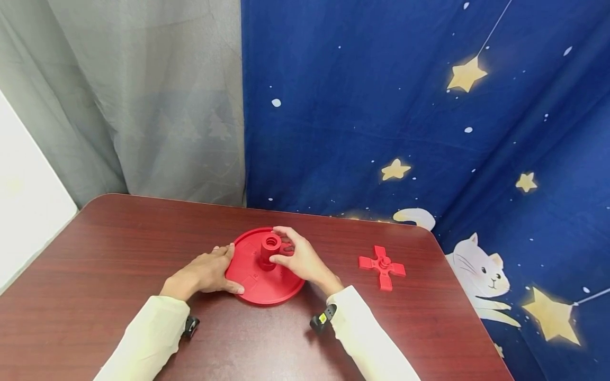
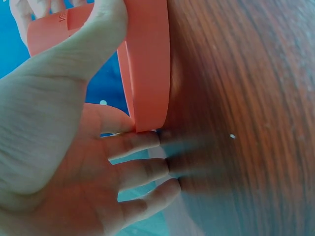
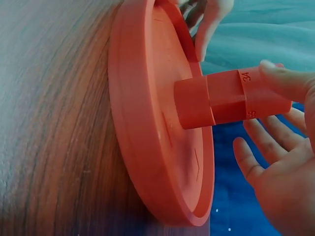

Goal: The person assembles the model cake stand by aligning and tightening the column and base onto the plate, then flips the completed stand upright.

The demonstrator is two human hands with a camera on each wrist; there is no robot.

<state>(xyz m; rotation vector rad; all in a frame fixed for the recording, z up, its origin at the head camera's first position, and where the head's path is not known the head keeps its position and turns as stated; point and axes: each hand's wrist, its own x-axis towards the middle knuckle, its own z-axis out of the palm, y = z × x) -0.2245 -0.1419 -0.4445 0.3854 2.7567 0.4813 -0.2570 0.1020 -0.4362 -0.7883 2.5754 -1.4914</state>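
Note:
On the table lies a red round base (image 1: 264, 292) with a raised rim. A red hollow post (image 1: 270, 254) stands upright at its middle, with ridges inside its open top. In the right wrist view the post (image 3: 226, 98) has flat faces and small embossed numbers. My right hand (image 1: 305, 261) pinches the post near its top between thumb and fingers. The left hand (image 1: 208, 273) holds the base's left rim, its thumb over the near edge. In the left wrist view, the other fingers of the left hand (image 2: 74, 137) spread beside the rim, fingertips down at the table.
A red cross-shaped piece (image 1: 382, 268) with a threaded stub at its centre lies right of the base. The brown table (image 1: 143, 238) has a rounded back edge. Behind it hang a grey curtain (image 1: 176, 106) and a blue star-patterned curtain (image 1: 343, 116).

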